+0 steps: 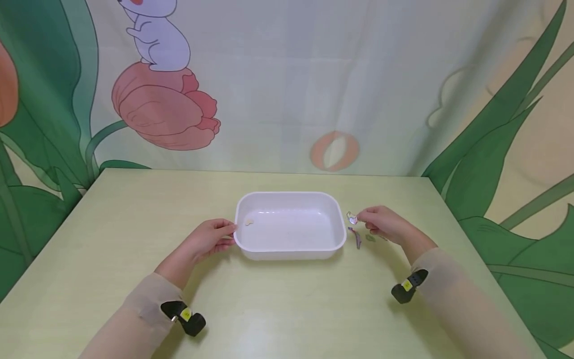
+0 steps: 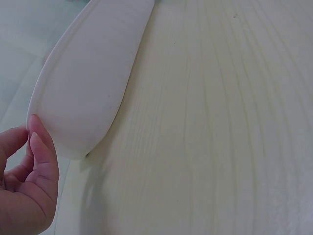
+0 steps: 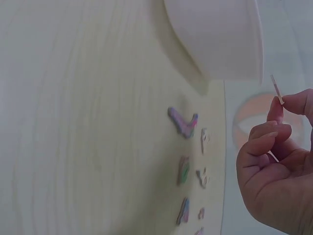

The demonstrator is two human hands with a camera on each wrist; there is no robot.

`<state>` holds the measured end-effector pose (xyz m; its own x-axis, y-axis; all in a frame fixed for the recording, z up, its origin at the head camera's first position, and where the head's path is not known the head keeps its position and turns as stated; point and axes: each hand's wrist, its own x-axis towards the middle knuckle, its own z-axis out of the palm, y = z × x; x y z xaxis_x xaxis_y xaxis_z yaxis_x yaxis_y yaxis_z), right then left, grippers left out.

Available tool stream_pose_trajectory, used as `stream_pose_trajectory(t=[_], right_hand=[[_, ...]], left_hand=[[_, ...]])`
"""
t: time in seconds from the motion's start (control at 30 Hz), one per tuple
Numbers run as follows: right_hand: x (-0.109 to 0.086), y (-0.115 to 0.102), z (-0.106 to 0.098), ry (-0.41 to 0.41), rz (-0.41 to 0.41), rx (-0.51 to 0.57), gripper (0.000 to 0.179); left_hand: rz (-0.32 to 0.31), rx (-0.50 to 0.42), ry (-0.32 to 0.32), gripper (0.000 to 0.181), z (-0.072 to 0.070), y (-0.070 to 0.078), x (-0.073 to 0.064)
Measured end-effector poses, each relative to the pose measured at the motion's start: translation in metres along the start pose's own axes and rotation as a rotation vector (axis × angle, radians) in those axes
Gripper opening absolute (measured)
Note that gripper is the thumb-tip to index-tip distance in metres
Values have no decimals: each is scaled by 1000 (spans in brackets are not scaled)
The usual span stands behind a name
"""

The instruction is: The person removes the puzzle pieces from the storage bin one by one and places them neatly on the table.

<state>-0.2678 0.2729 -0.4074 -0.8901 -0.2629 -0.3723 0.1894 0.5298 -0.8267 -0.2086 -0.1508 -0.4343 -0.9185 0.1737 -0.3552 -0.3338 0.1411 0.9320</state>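
Note:
A white plastic tray (image 1: 287, 252) with rounded corners stands on the table. My left hand (image 1: 214, 236) pinches its left rim between thumb and fingers, as the left wrist view shows close up (image 2: 30, 181). Beyond the tray's right end, my right hand (image 1: 383, 224) pinches a small flat piece (image 1: 352, 218) with a patterned, shiny face between thumb and forefinger. Seen edge-on in the right wrist view, this thin piece (image 3: 277, 88) is raised above the table. Inside the tray, near its left end, lies a small pale piece (image 1: 249, 222).
Beside the tray's right end lie a purple-and-pink curved piece (image 1: 356, 238) and a small green piece (image 1: 370, 238). Several more small flat pieces show in the right wrist view, among them a blue-and-pink one (image 3: 183, 211). A printed curtain (image 1: 278, 99) hangs behind the table.

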Motion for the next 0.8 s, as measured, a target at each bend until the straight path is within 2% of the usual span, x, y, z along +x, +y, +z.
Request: stream_pose_trajectory(t=[0.17, 0.6, 0.8], right_hand=[[-5, 12, -10, 35, 47, -17, 27], [-16, 42, -36, 69, 60, 46, 36], [-17, 52, -47, 104, 71, 45, 25]], left_hand=[[-4, -7, 5, 37, 1, 1, 1], [-6, -37, -8, 34, 1, 0, -2], [-7, -9, -2, 36, 0, 1, -1]])
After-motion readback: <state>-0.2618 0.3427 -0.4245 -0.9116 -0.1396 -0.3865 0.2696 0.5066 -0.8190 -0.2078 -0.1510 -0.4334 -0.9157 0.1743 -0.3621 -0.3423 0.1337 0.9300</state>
